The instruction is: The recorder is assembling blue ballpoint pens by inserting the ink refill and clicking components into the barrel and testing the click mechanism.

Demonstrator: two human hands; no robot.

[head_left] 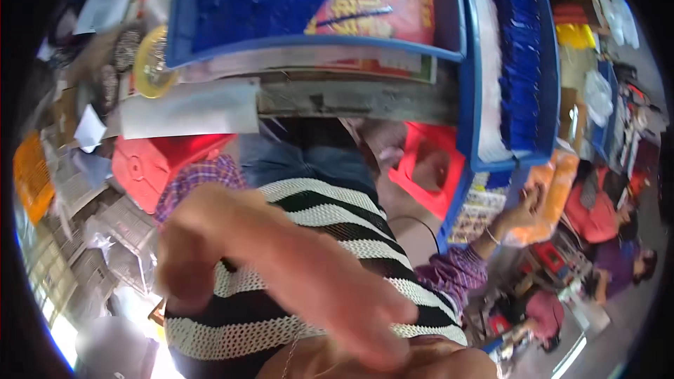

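My left hand [281, 260] is very close and smeared by motion, reaching from a plaid sleeve across my striped top [337, 217]. A long finger stretches toward the lower middle; the other fingers are too blurred to read. Away to the right, my right hand [521, 216], with a bracelet at its wrist, grips the edge of an orange plastic bag [554, 193]. Ahead of me, a blue tray [316, 48] holds dark blue pieces [260, 10] on a printed sheet. A second blue tray [472, 126] beside it holds a row of thin blue pieces [519, 63].
A worn wooden table edge [365, 100] runs under the trays, with white paper [189, 111] and a yellow round dish [156, 63] at left. Red plastic stools [432, 182] stand below. Wire crates [119, 238] are at left; people [544, 316] sit at far right.
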